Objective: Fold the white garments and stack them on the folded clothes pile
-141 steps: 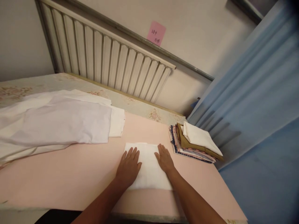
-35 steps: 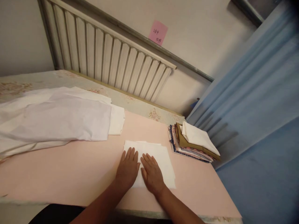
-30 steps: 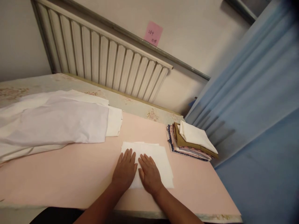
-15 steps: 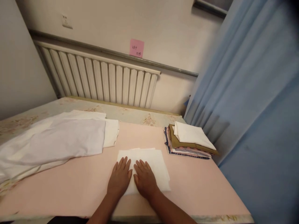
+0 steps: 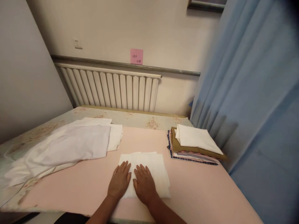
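Observation:
A folded white cloth (image 5: 156, 171) lies flat on the pink mat (image 5: 77, 186) in front of me. My left hand (image 5: 119, 180) rests palm down on its left part, fingers stretched out. Beside it, my right hand (image 5: 144, 183) presses flat near the cloth's middle, fingers extended and slightly spread. A narrow gap separates the two hands. Parts of the cloth's near edge are hidden beneath them.
Loose white fabric (image 5: 77, 143) is spread on the left, over the mat and the floral bed cover (image 5: 140, 119). A stack of folded cloths (image 5: 196, 140), white on top, sits at right by the blue curtain (image 5: 245, 93). A radiator (image 5: 116, 88) lines the back wall.
The camera view has tilted and shifted, so the wall and bed sit lower and more level. Both hands remain flat on the folded cloth.

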The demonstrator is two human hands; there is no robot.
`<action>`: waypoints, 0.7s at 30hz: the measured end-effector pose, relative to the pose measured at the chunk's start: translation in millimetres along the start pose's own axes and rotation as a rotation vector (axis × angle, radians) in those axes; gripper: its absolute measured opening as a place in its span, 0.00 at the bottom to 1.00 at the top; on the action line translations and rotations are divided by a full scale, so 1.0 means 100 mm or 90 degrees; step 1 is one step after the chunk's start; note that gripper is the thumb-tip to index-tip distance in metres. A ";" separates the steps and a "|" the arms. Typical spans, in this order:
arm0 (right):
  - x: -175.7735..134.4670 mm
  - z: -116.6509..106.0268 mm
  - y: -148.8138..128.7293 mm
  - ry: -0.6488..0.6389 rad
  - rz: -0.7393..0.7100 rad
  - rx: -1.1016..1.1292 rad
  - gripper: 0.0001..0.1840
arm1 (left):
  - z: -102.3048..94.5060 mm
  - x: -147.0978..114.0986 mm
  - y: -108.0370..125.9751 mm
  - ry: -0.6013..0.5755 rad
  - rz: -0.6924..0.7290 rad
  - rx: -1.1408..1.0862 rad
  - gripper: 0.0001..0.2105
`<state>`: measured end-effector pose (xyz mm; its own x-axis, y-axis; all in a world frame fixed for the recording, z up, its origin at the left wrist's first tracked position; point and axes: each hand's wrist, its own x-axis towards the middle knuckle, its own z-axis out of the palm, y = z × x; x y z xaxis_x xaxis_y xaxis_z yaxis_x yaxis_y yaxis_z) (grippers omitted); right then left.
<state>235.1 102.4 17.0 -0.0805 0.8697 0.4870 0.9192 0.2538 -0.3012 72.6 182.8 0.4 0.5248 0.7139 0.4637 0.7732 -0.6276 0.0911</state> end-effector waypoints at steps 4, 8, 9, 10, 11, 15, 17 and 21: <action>-0.01 0.00 0.01 0.005 -0.002 0.019 0.21 | 0.01 -0.01 -0.02 -0.005 -0.001 0.011 0.21; -0.02 -0.01 0.02 -0.010 -0.004 0.030 0.21 | 0.00 -0.01 -0.01 -0.005 0.001 0.020 0.21; -0.02 -0.01 0.02 -0.011 -0.005 0.029 0.21 | -0.01 -0.01 -0.01 -0.007 0.000 0.022 0.21; -0.03 -0.01 0.02 -0.009 -0.007 0.028 0.21 | -0.01 -0.01 -0.01 -0.010 -0.001 0.023 0.21; -0.03 -0.01 0.02 -0.008 -0.009 0.027 0.21 | -0.02 -0.01 -0.01 -0.012 -0.002 0.024 0.21; -0.04 0.01 0.03 -0.005 -0.013 0.038 0.21 | -0.04 -0.01 0.00 -0.020 -0.004 0.025 0.21; -0.05 0.01 0.03 -0.008 -0.006 0.050 0.22 | -0.05 -0.01 0.00 -0.024 -0.005 0.026 0.21; -0.04 0.00 0.03 -0.018 -0.004 0.060 0.22 | -0.08 -0.01 0.02 -0.032 -0.007 0.026 0.21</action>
<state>238.3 99.2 14.4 -0.0982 0.8791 0.4663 0.8787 0.2966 -0.3741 71.1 178.8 7.0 0.5327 0.7360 0.4177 0.7924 -0.6071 0.0591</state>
